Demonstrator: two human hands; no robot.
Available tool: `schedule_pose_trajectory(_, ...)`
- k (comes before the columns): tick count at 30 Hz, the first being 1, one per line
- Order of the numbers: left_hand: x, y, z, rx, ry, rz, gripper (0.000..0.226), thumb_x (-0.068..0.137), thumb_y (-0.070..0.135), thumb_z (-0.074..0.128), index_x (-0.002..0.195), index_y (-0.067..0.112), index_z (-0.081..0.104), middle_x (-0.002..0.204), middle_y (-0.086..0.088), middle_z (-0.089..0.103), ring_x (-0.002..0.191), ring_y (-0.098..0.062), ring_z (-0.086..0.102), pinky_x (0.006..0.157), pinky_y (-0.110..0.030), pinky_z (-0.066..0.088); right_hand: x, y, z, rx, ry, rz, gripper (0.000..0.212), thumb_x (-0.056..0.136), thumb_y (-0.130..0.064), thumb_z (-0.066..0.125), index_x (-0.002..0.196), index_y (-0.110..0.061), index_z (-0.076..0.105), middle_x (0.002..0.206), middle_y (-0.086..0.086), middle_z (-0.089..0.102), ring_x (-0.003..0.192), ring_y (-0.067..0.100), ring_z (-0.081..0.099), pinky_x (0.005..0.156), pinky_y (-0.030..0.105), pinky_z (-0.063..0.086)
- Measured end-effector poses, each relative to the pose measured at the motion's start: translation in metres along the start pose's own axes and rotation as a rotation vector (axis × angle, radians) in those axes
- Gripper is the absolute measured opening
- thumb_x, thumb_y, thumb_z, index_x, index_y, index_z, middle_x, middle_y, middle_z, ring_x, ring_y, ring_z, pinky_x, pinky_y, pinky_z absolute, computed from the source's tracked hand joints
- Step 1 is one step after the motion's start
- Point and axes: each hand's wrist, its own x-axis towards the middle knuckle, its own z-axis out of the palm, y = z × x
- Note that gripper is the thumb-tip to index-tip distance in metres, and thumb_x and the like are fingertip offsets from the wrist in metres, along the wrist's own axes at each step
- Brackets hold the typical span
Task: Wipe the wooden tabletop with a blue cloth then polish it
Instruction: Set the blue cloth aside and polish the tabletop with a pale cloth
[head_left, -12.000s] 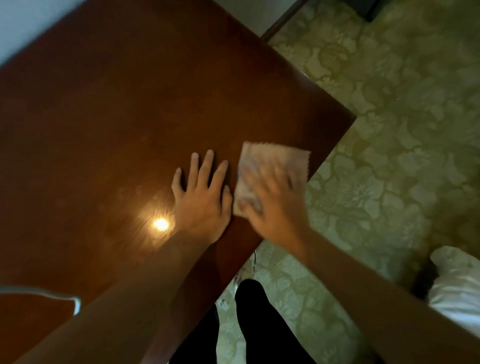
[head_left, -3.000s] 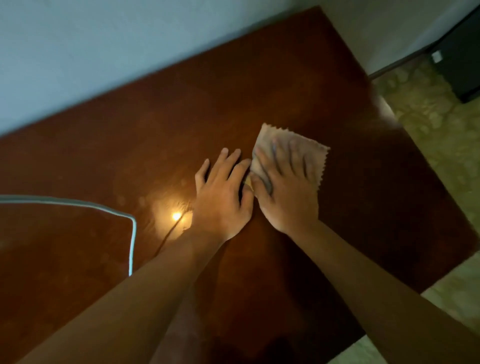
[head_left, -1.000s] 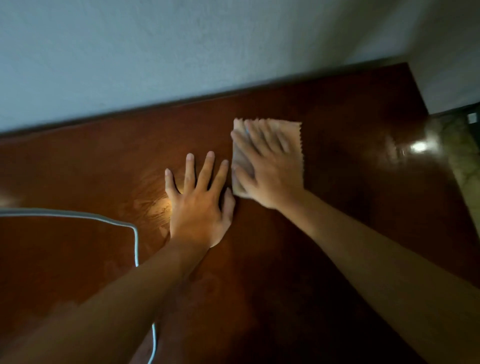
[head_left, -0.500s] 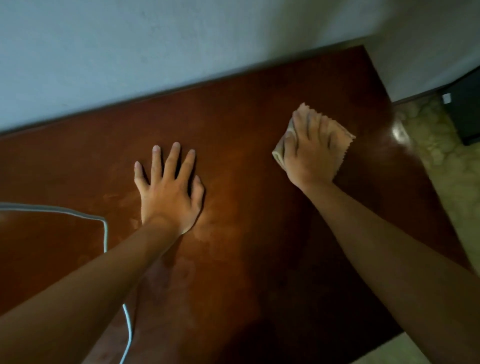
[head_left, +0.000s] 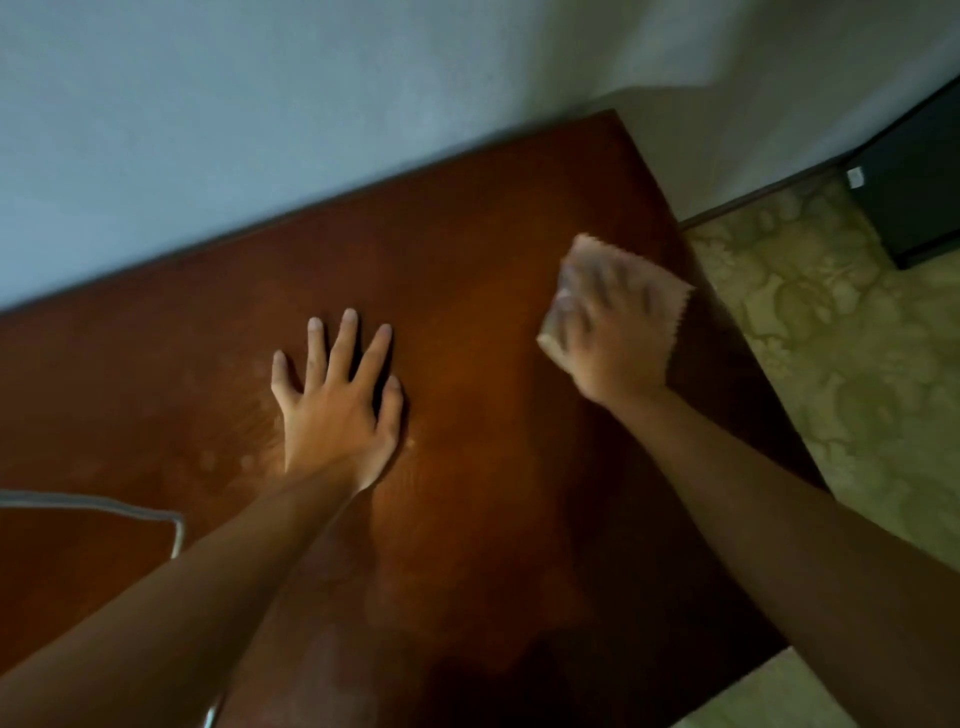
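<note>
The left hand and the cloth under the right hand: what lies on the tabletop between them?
Nothing: the head view shows bare wooden tabletop between the left hand and the cloth under the right hand.

The room is dim, with warm, low light. The tabletop (head_left: 467, 322) glows reddish-brown between the arms and falls to near black at its near edge. The right hand (head_left: 613, 332) and the cloth (head_left: 670, 299) under it are smeared by motion blur, so the cloth's colour is hard to tell. The left hand (head_left: 332, 410) is sharper. The wall (head_left: 260, 130) looks flat grey-blue.
</note>
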Motion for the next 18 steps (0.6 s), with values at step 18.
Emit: schedule_pose_trajectory(18,-0.003,0.008,0.004,0.064,0.055,-0.048,0.058,0.102,0.047,0.029,0.156,0.028,0.032,0.167,-0.005,0.019,0.155,-0.031,0.007,0.120,-0.063,0.009,0.013,-0.089,-0.004,0.251,0.266,-0.334,0.062,0.103,-0.052,0.041,0.156,-0.021,0.041,0.165,0.010,0.033,0.155,0.033,0.023,0.124,0.055,0.021)
